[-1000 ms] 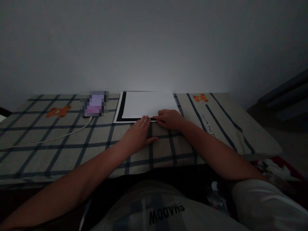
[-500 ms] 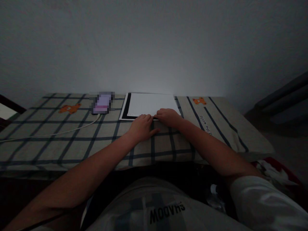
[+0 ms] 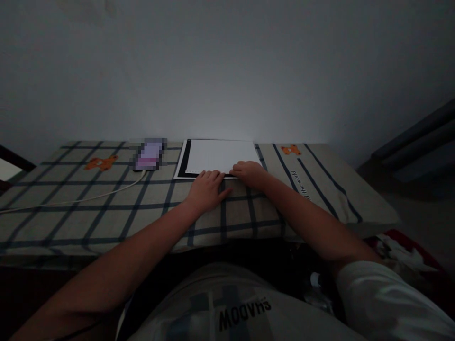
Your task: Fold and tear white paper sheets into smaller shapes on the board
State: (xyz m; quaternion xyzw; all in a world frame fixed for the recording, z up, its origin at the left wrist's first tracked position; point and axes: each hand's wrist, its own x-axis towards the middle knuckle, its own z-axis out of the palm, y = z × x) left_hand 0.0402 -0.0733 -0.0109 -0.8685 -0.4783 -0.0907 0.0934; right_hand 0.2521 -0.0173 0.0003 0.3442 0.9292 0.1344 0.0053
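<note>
A thin tracing light pad (image 3: 182, 166) with a dark border and white rim lies flat on the cloth-covered table. Its pale, bright face (image 3: 222, 154) may carry a white sheet; I cannot tell. My left hand (image 3: 207, 189) rests palm down at the pad's near edge, fingertips on the border and thumb held out to the right. Just right of it, my right hand (image 3: 250, 173) bends its fingers together over the near right part of the pad. Whatever lies under those fingers is hidden. A small gap separates the two hands.
Left of the pad lies a blurred phone (image 3: 149, 155) with a white cable (image 3: 106, 193) running left. The checked tablecloth (image 3: 117, 222) bears orange bear prints. A wall (image 3: 227, 71) stands directly behind the table. Below right is a clear bottle (image 3: 316, 289).
The gap between my fingertips has widened slightly. The whole view has shifted a little; the pad and phone keep their places on the table.
</note>
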